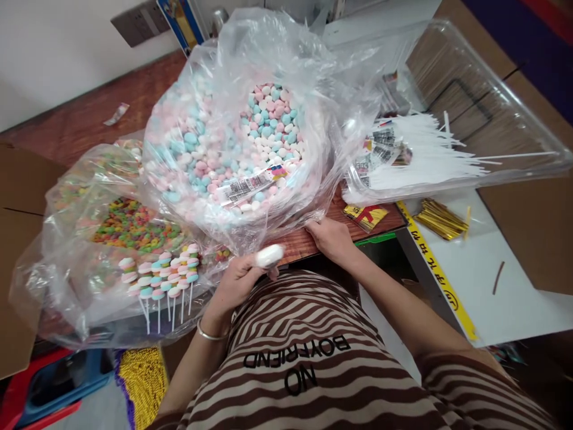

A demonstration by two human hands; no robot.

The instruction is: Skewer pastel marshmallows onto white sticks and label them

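Note:
My left hand [244, 278], with a bangle on its wrist, holds a small white oval piece [269, 255] between thumb and fingers, close to my striped shirt. My right hand [329, 237] is closed at the table edge, its fingertips pinching the rim of the big clear plastic bag [268, 48]. Inside that bag lie several pink, blue and white candies [271, 116] and a printed packet [250, 186]. Left of my left hand, candy skewers on white sticks [165, 278] rest on a second clear bag [76, 239] with colourful ring-shaped pieces [134, 227].
At the right, a clear plastic tray [528, 125] holds white sticks [416, 152] and printed packets. Gold twist ties [441, 219] and a gold packet [367, 216] lie below it. Cardboard [27, 251] stands at the far left, beside the bags.

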